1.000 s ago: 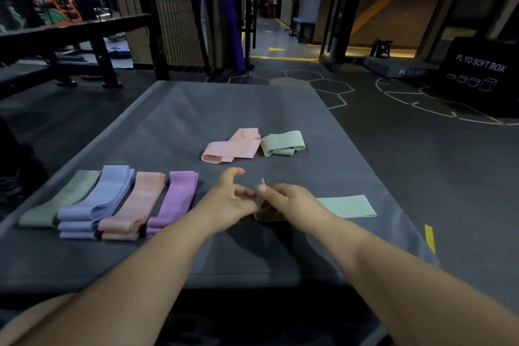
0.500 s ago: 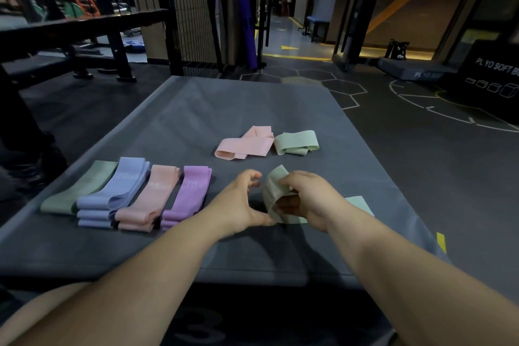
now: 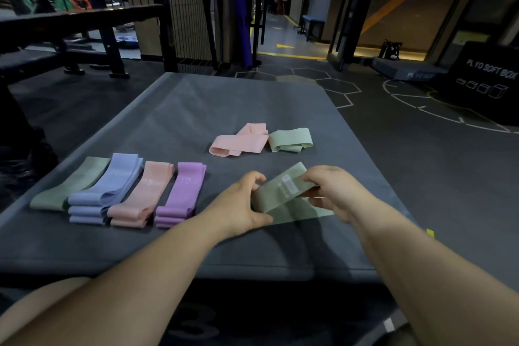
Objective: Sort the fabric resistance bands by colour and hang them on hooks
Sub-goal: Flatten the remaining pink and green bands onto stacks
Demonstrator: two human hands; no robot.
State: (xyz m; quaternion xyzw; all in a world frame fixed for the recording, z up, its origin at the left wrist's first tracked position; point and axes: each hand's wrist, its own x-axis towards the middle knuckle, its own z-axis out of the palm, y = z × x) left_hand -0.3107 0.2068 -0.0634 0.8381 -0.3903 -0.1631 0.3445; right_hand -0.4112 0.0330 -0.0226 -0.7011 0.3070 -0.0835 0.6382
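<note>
Between both hands, low over the grey mat [image 3: 179, 109], is a green fabric band [image 3: 280, 191] with a white label. My left hand [image 3: 241, 205] grips its left end and my right hand [image 3: 334, 191] pinches its right end. A paler green band [image 3: 306, 213] lies flat beneath it. At the left of the mat lie sorted rows: a green band [image 3: 67, 185], blue bands [image 3: 109, 185], peach bands [image 3: 146, 191] and purple bands [image 3: 182, 191]. Farther back lie a loose pink band [image 3: 238, 140] and a folded light green band [image 3: 292, 139].
A black metal rack [image 3: 84, 22] and a wire mesh panel [image 3: 185, 8] stand behind the mat at the left. A black plyo soft box [image 3: 488, 78] sits on the floor at the far right. No hooks are in view.
The right hand lifted the green band off the mat and both hands have drawn it out flat between them; the view shifted slightly.
</note>
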